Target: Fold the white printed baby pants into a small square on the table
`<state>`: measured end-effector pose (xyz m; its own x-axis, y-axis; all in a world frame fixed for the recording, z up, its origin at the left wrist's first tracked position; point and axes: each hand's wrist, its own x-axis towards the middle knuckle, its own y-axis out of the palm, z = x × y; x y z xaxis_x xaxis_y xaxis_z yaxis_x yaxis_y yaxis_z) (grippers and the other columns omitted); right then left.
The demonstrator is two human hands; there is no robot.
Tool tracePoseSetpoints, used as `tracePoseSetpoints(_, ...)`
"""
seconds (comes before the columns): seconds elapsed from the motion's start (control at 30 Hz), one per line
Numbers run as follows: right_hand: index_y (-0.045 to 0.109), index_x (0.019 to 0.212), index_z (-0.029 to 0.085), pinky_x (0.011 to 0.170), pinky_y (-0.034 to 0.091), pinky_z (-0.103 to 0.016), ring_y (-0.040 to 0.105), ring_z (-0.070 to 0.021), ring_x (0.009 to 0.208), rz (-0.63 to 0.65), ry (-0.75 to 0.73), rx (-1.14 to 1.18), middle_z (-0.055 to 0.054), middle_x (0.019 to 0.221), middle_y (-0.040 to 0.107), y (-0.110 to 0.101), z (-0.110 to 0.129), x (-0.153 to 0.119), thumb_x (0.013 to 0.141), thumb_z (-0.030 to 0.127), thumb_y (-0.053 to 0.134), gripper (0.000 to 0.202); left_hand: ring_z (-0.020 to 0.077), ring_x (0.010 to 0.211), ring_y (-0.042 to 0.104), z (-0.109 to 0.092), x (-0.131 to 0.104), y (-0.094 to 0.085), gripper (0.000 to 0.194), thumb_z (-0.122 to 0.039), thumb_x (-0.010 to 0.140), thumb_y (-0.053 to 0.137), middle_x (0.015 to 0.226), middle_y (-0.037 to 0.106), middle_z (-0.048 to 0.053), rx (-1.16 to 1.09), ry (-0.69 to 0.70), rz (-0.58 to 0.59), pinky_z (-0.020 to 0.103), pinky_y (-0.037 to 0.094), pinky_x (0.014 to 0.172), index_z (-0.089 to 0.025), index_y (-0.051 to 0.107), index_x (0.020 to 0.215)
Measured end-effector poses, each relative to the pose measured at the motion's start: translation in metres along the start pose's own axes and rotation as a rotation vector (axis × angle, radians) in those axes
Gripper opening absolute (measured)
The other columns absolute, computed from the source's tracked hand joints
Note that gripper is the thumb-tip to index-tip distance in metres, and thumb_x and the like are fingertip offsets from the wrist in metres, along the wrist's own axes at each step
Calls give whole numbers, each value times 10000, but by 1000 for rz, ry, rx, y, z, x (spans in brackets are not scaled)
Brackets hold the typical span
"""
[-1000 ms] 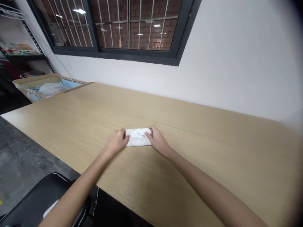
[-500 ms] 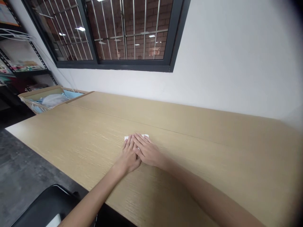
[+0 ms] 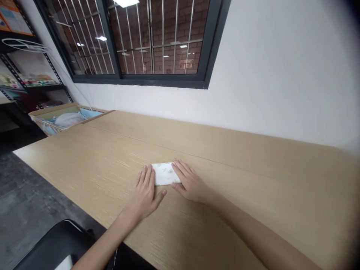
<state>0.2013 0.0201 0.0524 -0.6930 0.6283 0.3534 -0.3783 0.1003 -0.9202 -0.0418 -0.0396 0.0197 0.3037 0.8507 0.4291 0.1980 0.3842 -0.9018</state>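
Observation:
A small folded white cloth (image 3: 164, 173) with a faint printed pattern lies flat on the wooden table (image 3: 112, 168). Along its left edge rests my left hand (image 3: 144, 193), open, fingers straight and thumb stretched out to the right. My right hand (image 3: 189, 182) lies open over the cloth's right end, its fingertips and thumb covering that edge. Between the two hands the middle of the cloth shows.
At the table's far left end stands a crib-like box (image 3: 53, 112) with blue and whitish fabric inside. A black chair (image 3: 56, 247) is at the lower left. Behind the table rise a white wall (image 3: 267, 75) and a barred window (image 3: 157, 37); shelves (image 3: 42, 88) stand far left.
My hands, which lay together over the cloth, have slid apart, the left one leftward and the right one rightward. The patterned middle of the cloth is now uncovered.

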Motion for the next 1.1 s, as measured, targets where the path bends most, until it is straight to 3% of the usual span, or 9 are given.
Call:
tracePoseSetpoints(0.1, 438, 1516, 133, 1152, 342, -564, 382, -363, 1445, 33, -28, 38, -200, 1573, 412, -11, 2, 5, 975, 559, 520, 693, 374, 1470, 355, -5, 10, -13, 718, -547, 986, 455, 1547, 408, 261, -40, 77, 19, 553, 336, 1181, -64, 318, 1499)
tracePoseSetpoints(0.2, 456, 1503, 170, 1129, 360, -546, 452, -347, 1395, 83, -21, 94, -185, 1526, 484, -13, -3, 11, 918, 501, 614, 690, 379, 1293, 548, -8, 26, -21, 626, -540, 923, 564, 1379, 577, 245, -88, 18, 76, 547, 424, 1095, -94, 475, 1353)
tracePoseSetpoints(0.37, 519, 1427, 182, 1108, 378, -502, 500, -291, 1358, 68, 45, 163, -139, 1441, 579, -5, -17, 23, 838, 165, 580, 592, 342, 1051, 654, -1, 49, -24, 341, -325, 857, 621, 1142, 688, 188, -169, -36, 147, 487, 490, 952, -139, 587, 1140)
tracePoseSetpoints(0.5, 597, 1279, 191, 1061, 419, -487, 585, -271, 1247, -23, 152, 259, -113, 1316, 664, -5, -18, 35, 881, 124, 547, 407, 280, 949, 679, 8, 57, -31, 214, -118, 849, 495, 1010, 717, 142, -225, -87, 130, 420, 499, 881, -161, 636, 1004)
tracePoseSetpoints(0.6, 557, 1264, 198, 945, 511, -414, 658, -243, 1096, -114, 239, 523, -98, 1204, 698, -17, -12, 45, 915, 210, 582, 350, 243, 963, 667, 7, 52, -47, 180, -183, 925, 455, 984, 708, 103, -292, -127, 80, 375, 497, 871, -184, 629, 972)
tracePoseSetpoints(0.7, 484, 1286, 200, 790, 556, -340, 696, -218, 956, -136, 312, 810, -77, 1085, 710, -30, -7, 54, 947, 297, 575, 365, 193, 840, 672, -1, 38, -63, 241, -321, 960, 495, 983, 711, 59, -558, -256, 44, 309, 507, 733, -208, 537, 1169)
tracePoseSetpoints(0.83, 503, 1264, 197, 697, 546, -307, 700, -200, 818, -60, 449, 858, -47, 950, 706, -24, -8, 63, 924, 332, 636, 389, 196, 730, 665, -15, 17, -64, 401, -411, 944, 541, 902, 722, 22, -827, -425, 86, 309, 484, 664, -235, 394, 1273)
tracePoseSetpoints(1.0, 590, 1159, 153, 795, 568, -345, 695, -225, 956, -37, 524, 687, -128, 1113, 687, 4, -14, 70, 873, 302, 717, 346, 311, 934, 689, -27, 2, -50, 358, -349, 964, 479, 1063, 713, 119, -488, -427, 193, 427, 513, 776, -213, 413, 1289)
tracePoseSetpoints(1.1, 609, 1188, 142, 974, 527, -409, 649, -250, 1140, -102, 457, 483, -170, 1248, 644, 4, -5, 69, 952, 324, 624, 298, 378, 1128, 614, -37, -7, -44, 314, -318, 976, 454, 1245, 630, 201, -210, -375, 67, 527, 501, 905, -158, 500, 1241)
